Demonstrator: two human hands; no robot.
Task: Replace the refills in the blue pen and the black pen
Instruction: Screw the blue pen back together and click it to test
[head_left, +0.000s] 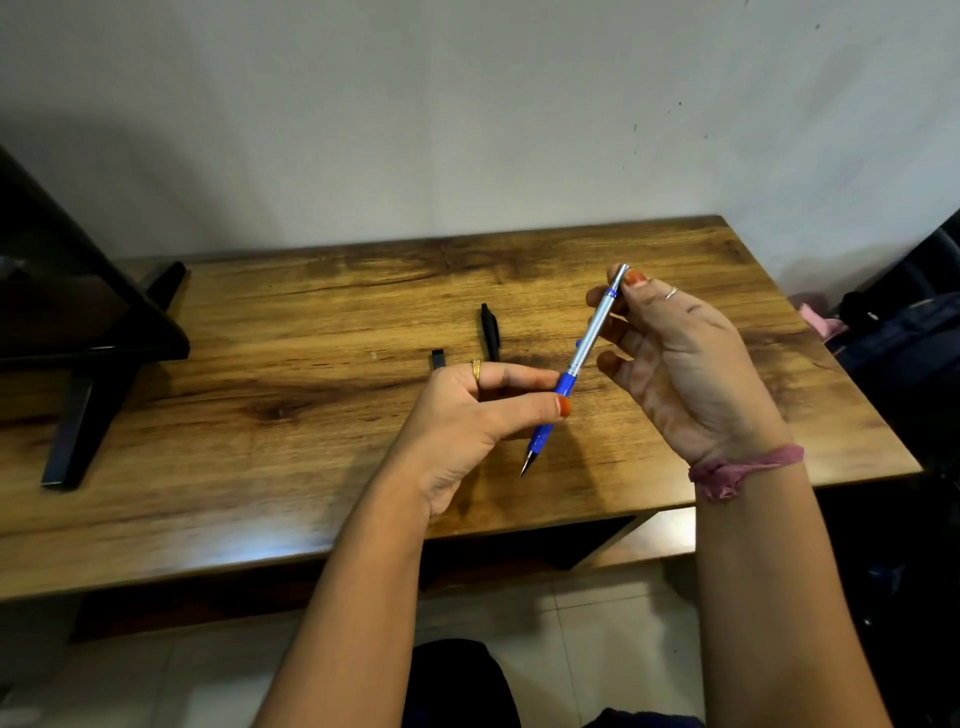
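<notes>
The blue pen (581, 358) has a silver barrel and a blue grip, and it slants above the table with its tip pointing down toward me. My left hand (467, 426) pinches the blue grip between thumb and fingers. My right hand (680, 364) pinches the top end of the silver barrel with thumb and fingertips. A black pen (490, 332) lies on the wooden table (311, 338) just beyond my left hand, partly hidden by it. A small black piece (437, 359) lies to its left.
A black monitor stand (88, 374) and part of a dark screen fill the table's left side. A dark bag and pink cloth (826, 317) sit off the right edge. The wall runs along the table's far edge.
</notes>
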